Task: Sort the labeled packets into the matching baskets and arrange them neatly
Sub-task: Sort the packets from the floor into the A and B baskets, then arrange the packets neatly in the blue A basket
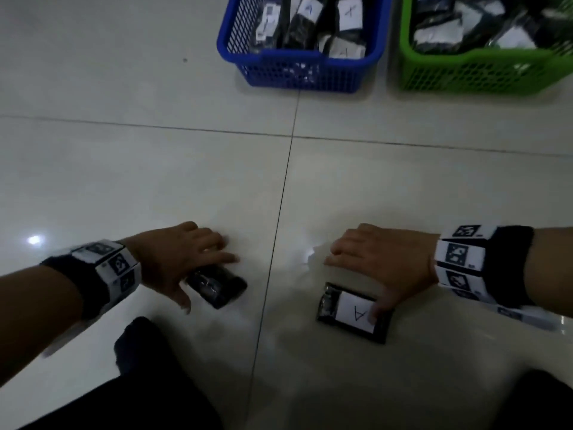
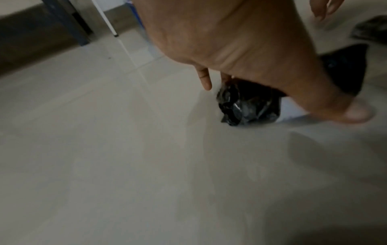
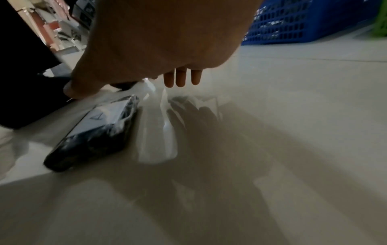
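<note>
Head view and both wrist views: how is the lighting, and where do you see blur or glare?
Head view: dim, a small glare spot on the floor tiles, the left hand slightly smeared. Left wrist view: dark, the black packet blurred by motion. Right wrist view: the right hand soft, its shadow on the floor, the A label readable.

Right hand point(image 3: 159, 41) filling the upper middle, palm down over pale floor tiles point(image 3: 293, 116), three fingertips point(image 3: 181, 79) hanging straight below the palm, thumb reaching left toward the labelled packet point(image 3: 94, 132). Packet dark and glossy, lying flat on the tiles, white label marked "A" facing up; thumb contact not clear through the blur. Hand shadow spread across the tiles beneath. Blue basket point(image 3: 280, 24) at upper right, mesh wall showing, a sliver of green basket point(image 3: 381, 21) at the far right edge. Dark clothing point(image 3: 21, 82) at left.
</note>
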Tool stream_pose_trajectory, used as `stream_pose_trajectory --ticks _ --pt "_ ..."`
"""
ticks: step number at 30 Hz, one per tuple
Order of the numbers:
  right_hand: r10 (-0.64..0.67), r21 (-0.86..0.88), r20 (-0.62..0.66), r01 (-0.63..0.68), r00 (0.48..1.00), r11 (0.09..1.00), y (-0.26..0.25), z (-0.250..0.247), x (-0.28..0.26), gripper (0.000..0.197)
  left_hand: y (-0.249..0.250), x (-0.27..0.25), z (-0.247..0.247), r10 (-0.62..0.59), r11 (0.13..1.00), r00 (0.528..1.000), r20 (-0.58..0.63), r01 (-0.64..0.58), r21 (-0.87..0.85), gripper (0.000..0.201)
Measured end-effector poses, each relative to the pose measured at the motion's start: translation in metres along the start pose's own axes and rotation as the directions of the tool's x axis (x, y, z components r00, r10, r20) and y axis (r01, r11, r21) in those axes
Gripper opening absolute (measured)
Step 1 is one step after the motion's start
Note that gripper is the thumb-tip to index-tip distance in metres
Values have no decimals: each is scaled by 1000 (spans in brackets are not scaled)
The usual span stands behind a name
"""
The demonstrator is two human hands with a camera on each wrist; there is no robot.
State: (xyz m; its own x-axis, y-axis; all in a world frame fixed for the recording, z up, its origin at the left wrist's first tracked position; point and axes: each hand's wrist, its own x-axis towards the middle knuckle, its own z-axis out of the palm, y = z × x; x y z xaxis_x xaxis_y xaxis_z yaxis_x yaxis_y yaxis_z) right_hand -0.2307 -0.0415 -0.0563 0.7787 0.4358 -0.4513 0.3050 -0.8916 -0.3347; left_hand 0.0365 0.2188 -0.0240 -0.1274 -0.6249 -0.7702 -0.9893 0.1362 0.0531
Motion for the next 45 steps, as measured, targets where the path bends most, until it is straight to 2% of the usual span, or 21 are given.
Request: stream_pose_trajectory --ticks 3,5,7,9,10,12,14,17,20,22,24,27,29,31,34,37,40,42,44,45 --pt "-47 -65 30 49 998 997 -9 11 2 106 5 7 5 42 999 995 -92 -41 11 91" --pt "-49 -42 37 50 998 998 -14 16 6 102 11 13 -1 49 997 994 -99 -55 -55 74" --pt "-34 -12 65 35 997 999 -15 13 11 97 17 21 -10 12 991 997 -76 -22 -131 62" --pt "25 75 114 -34 993 997 -16 8 14 90 22 30 -21 -63 958 990 -124 25 -285 51" --pt "77 189 132 -101 988 977 -17 2 15 84 25 34 -29 -99 923 982 -159 31 -384 49" --pt "203 485 154 -253 967 837 -15 -8 18 70 27 43 -46 -162 823 969 -185 29 -567 50" --pt "312 646 80 -288 947 707 -6 -20 22 60 26 53 -64 -225 695 966 -128 67 -716 41" --pt "444 714 0 -311 896 627 15 -48 20 60 14 64 -90 -298 628 943 -151 74 -775 42" --pt "516 717 -50 -329 855 615 38 -75 12 55 -5 61 -121 -335 607 922 -195 53 -793 40" --pt "579 744 -80 -338 811 577 50 -97 9 46 -21 53 -147 -315 603 917 -242 -4 -798 43" --pt "663 792 -107 -339 741 507 60 -120 9 41 -37 42 -172 -288 551 916 -280 -81 -831 48" --pt "770 880 -164 -260 616 396 74 -160 7 38 -70 26 -209 -290 404 918 -272 -140 -904 46" --pt "798 905 -173 -227 577 360 80 -183 5 37 -89 21 -223 -318 319 914 -251 -146 -937 43" --pt "822 911 -182 -221 540 348 89 -208 5 35 -109 20 -234 -375 238 896 -239 -156 -959 48" --pt "859 915 -135 -271 494 300 105 -245 0 32 -131 28 -238 -439 74 872 -215 -204 -976 57" --pt "906 911 -100 -328 412 249 123 -283 -10 34 -146 38 -248 -429 -75 869 -246 -306 -949 54" --pt "933 891 -92 -390 349 233 140 -307 -23 39 -150 48 -255 -440 -120 860 -259 -342 -932 43" --pt "949 875 -131 -418 286 246 152 -312 -29 40 -149 57 -256 -472 -152 847 -243 -350 -924 39" --pt "955 865 -167 -427 246 262 165 -308 -28 37 -150 64 -251 -533 -133 818 -215 -332 -934 37" --pt "955 857 -174 -441 242 268 174 -307 -28 36 -153 68 -250 -572 -109 795 -202 -318 -942 38"
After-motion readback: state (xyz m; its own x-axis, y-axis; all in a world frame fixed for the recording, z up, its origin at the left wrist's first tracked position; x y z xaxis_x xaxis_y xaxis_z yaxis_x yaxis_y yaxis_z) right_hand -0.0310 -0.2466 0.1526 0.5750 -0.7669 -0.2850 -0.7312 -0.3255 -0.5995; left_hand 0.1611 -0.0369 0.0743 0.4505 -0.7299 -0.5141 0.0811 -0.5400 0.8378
